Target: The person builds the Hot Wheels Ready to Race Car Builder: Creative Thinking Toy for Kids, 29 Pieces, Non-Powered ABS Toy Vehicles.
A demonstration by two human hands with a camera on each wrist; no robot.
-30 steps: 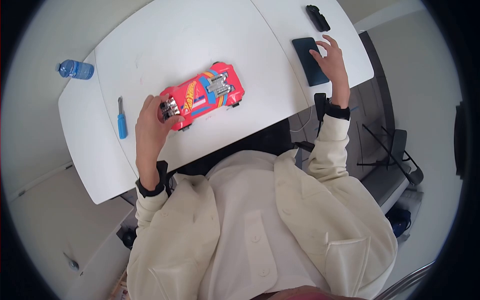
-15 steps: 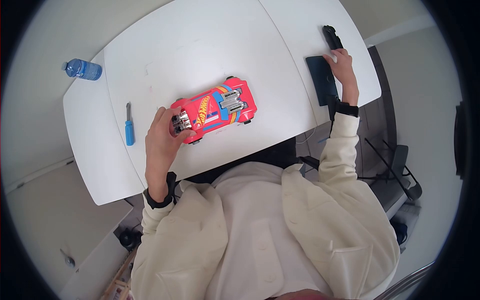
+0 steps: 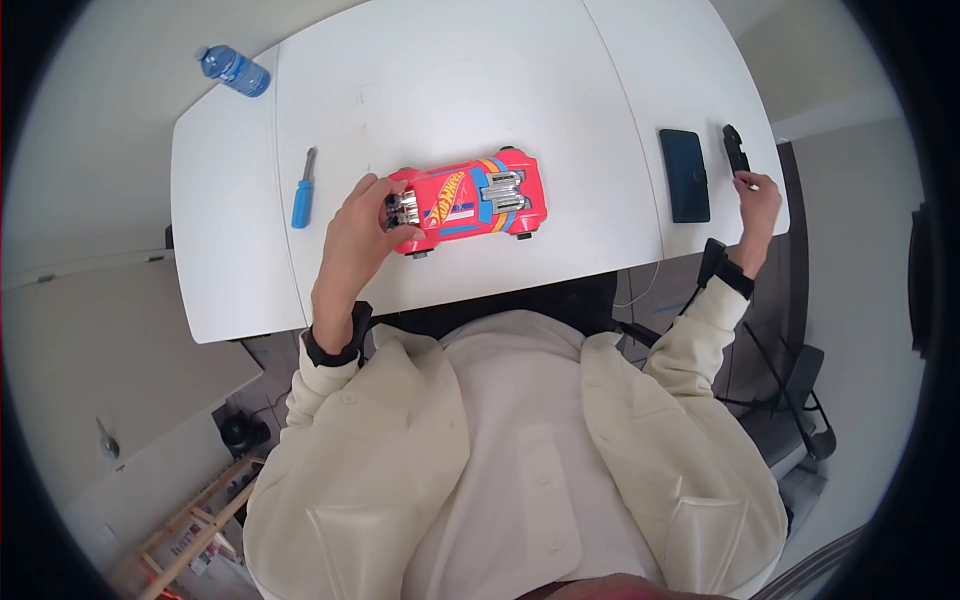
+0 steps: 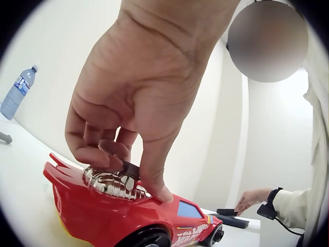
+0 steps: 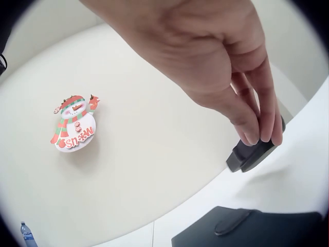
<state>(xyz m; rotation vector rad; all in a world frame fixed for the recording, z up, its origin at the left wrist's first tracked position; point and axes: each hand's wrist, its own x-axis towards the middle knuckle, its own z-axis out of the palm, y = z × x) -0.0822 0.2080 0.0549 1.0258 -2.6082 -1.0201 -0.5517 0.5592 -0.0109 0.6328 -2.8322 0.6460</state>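
Observation:
A red toy car (image 3: 465, 215) with Hot Wheels lettering stands on the white table. My left hand (image 3: 350, 235) grips it by the chrome engine piece (image 4: 110, 182) at one end, with thumb and fingers on either side. Over at the table's right edge, my right hand (image 3: 758, 210) pinches a black elongated object (image 5: 252, 157) between thumb and fingertips. In the right wrist view that object lies at a slant, its far end partly covered by the fingers. Beside it is a dark flat case (image 3: 684, 180) with a strap clasp.
Left of the car lies a blue-handled screwdriver (image 3: 302, 200). A water bottle (image 3: 235, 72) stands at the far left edge of the white table (image 3: 480, 90). The right wrist view shows a snowman decoration (image 5: 77, 128) on the pale wall. A chair (image 3: 800, 375) is at the lower right.
My right hand has moved from above the dark case to the black object and taken hold of it. My left hand stays on the car. The head view has shifted.

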